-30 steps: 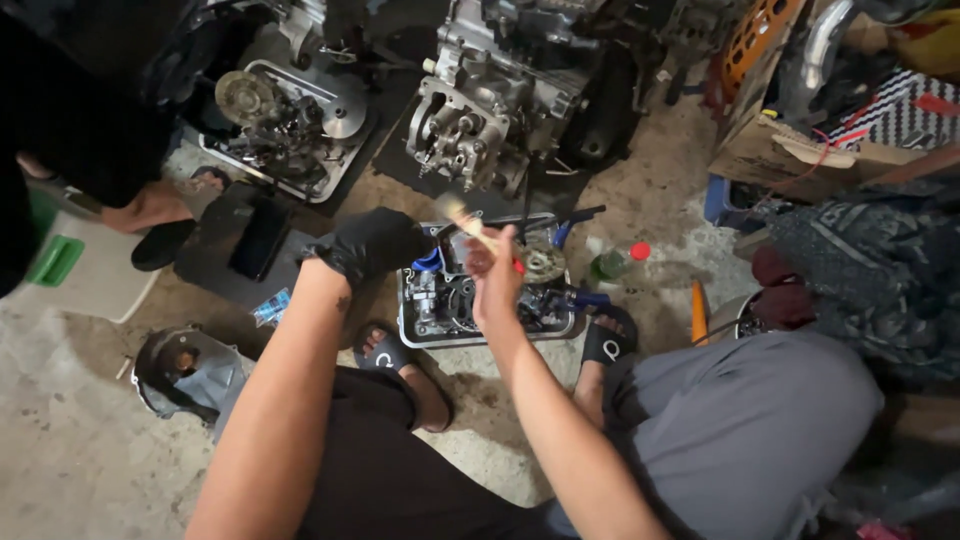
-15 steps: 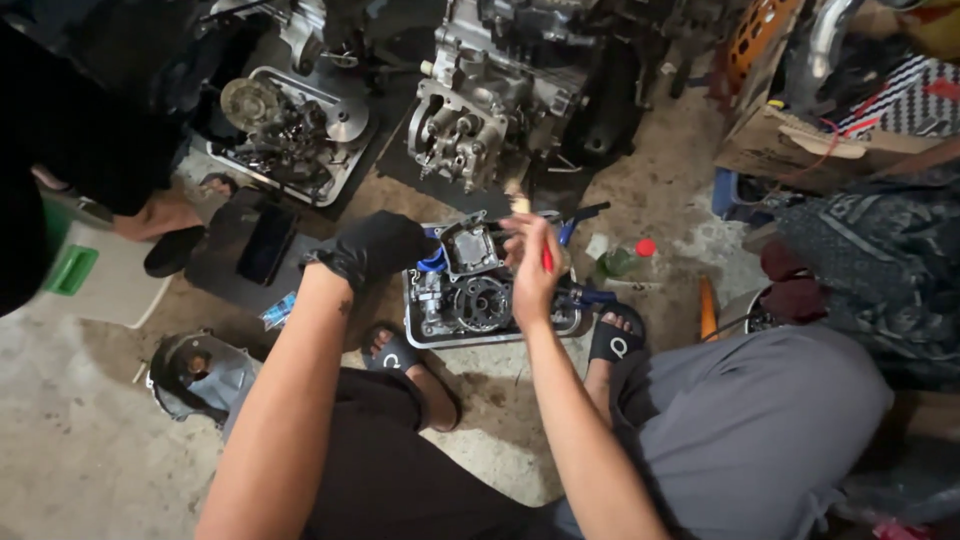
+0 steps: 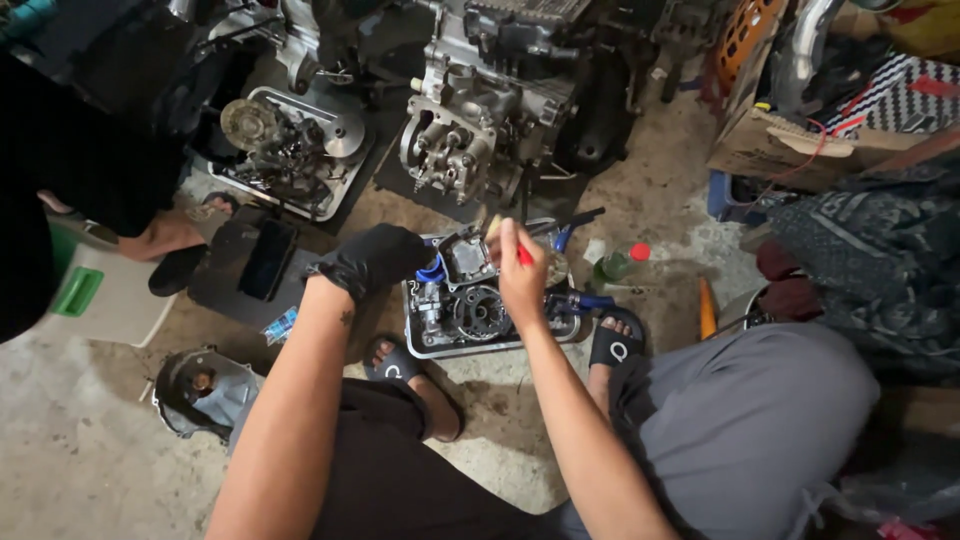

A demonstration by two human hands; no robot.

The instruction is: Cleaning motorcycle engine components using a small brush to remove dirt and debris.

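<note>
While the gloved left hand (image 3: 375,258) grips the tray (image 3: 425,345), the right hand (image 3: 520,275) holds a brush (image 3: 508,240) pointing up-left.

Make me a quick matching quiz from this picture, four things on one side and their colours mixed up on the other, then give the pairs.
Things:
1. left hand
2. bottle cap
3. tray
4. sandal

Descriptions:
A. red
B. black with a white mark
C. silver metal, holding engine parts
D. wearing a black glove

Pairs: 1-D, 2-A, 3-C, 4-B

brush (image 3: 505,238) tip hidden, engine (image 3: 500,90) top cropped
</note>
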